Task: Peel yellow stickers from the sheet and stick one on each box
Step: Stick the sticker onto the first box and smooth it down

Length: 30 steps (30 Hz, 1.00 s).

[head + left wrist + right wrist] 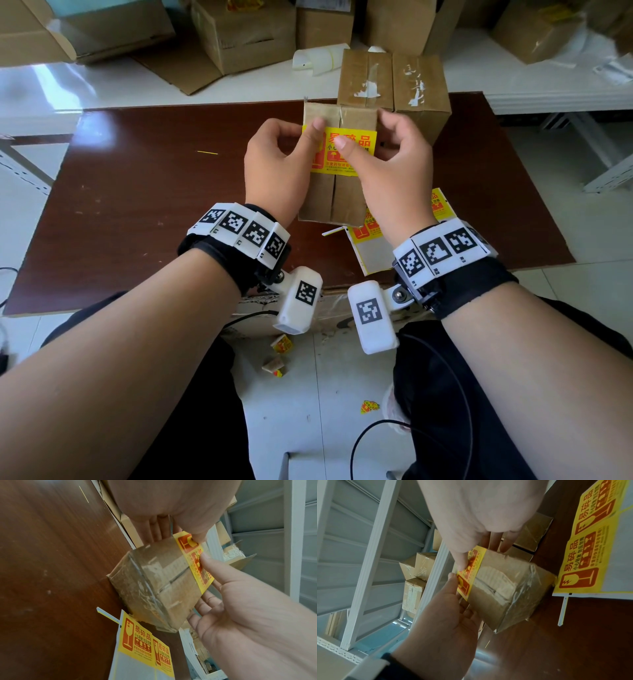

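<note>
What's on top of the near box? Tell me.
A yellow sticker lies across the top of the near box, pressed by the thumbs of the left hand and right hand. The thumbs cover part of its print.

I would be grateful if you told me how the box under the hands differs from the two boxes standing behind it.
The front box has a yellow sticker on top, pressed by both thumbs; the rear boxes carry none, only torn white label scraps. The left hand and right hand hold the front box; the rear boxes stand untouched. The front box looks narrower. All are taped brown cardboard on the dark table.
</note>
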Available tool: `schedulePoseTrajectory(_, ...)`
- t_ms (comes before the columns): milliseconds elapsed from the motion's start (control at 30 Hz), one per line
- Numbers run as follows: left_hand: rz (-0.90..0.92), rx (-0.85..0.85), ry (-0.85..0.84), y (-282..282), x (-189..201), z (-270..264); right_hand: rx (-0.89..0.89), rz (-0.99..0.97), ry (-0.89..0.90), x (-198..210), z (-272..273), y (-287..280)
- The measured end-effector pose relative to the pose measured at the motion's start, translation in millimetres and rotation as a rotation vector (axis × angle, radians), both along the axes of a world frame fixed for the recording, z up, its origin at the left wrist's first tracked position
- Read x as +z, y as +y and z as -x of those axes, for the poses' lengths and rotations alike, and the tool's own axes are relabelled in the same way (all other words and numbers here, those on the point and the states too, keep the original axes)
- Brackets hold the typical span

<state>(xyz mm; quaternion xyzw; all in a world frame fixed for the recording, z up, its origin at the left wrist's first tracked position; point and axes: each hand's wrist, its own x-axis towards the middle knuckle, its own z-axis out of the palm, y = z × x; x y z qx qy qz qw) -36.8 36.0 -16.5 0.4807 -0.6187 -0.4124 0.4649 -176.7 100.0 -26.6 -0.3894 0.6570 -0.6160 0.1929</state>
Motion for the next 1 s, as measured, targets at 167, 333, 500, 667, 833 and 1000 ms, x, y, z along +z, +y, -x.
schedulePoseTrajectory(167,0.031,0.013,-0.037,-4,-3,0,-0.067,-0.008,0.013,5,-1,1)
schedulePoseTrajectory(333,0.036,0.017,-0.030,-6,-4,0,-0.061,0.000,-0.015,6,-2,1)
schedulePoseTrajectory(500,-0.031,-0.023,0.042,0,-1,3,-0.014,-0.043,0.053,-4,1,-2)
schedulePoseTrajectory(667,0.000,-0.062,0.027,4,0,2,-0.032,-0.060,0.091,-1,3,-2)
schedulePoseTrajectory(833,-0.014,-0.069,0.017,3,-2,0,-0.085,-0.042,0.044,2,2,0)
schedulePoseTrajectory(1000,-0.018,-0.010,0.054,1,-2,0,-0.050,-0.025,0.026,3,-2,1)
